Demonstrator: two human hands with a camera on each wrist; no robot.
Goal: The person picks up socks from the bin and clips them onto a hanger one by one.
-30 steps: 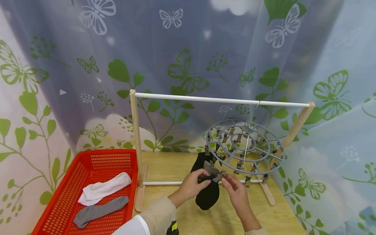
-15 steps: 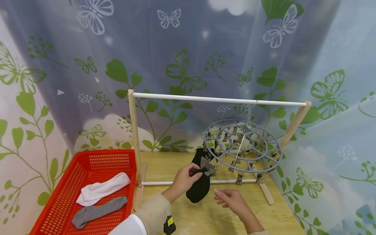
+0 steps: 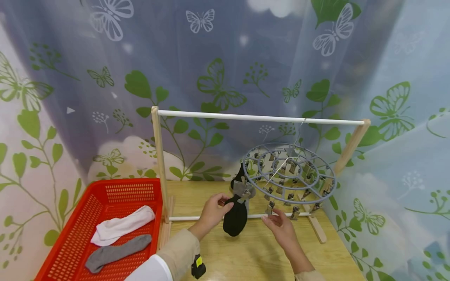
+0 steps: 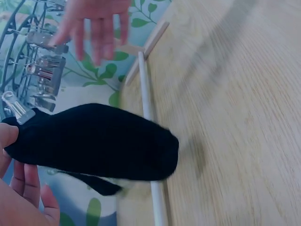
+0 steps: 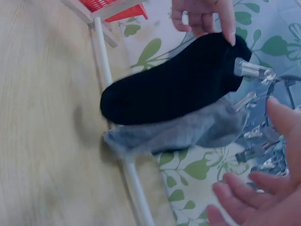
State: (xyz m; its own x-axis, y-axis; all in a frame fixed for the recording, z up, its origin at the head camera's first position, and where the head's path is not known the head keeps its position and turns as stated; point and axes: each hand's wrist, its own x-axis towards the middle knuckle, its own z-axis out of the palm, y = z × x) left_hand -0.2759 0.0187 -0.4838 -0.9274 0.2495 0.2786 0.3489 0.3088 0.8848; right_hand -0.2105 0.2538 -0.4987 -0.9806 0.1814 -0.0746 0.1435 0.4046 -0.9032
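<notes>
A black sock (image 3: 235, 218) hangs from a metal clip (image 5: 254, 70) on a round grey hanger (image 3: 290, 201). My left hand (image 3: 213, 212) pinches its upper edge, thumb in front and fingers behind. Beside this sock hangs a grey sock (image 5: 188, 132), also clipped, and a second black sock (image 3: 238, 178) shows farther back. My right hand (image 3: 281, 228) is to the right, fingers spread and holding nothing, just below another hanging clip (image 3: 270, 208). In the head view I cannot tell whether its fingertips touch that clip.
The hanger hooks onto the white rail (image 3: 228, 116) of a wooden stand. A red basket (image 3: 100, 189) at left holds a white sock (image 3: 123, 225) and a grey sock (image 3: 117, 253). A black object with a yellow label (image 3: 198, 267) is near my left sleeve.
My right hand has let go of the black sock's clip, dropped away, then risen toward another clip. The hanger has turned, and the left hand has shifted slightly left with the sock.
</notes>
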